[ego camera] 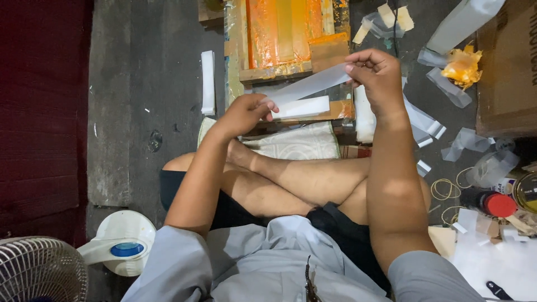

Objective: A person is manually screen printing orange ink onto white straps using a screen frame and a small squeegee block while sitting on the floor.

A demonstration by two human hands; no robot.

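Note:
My left hand and my right hand hold a long clear plastic strip stretched between them, above my crossed legs. The right hand pinches its upper right end; the left grips the lower left end. Just under the strip lies a white rectangular block on a wooden board, right beside the left fingers. Behind it stands an orange-stained wooden frame.
A white fan with its round base stands at lower left. Loose plastic strips and sleeves, rubber bands, a red-capped bottle and a cardboard box crowd the right. A white strip stack lies on the floor.

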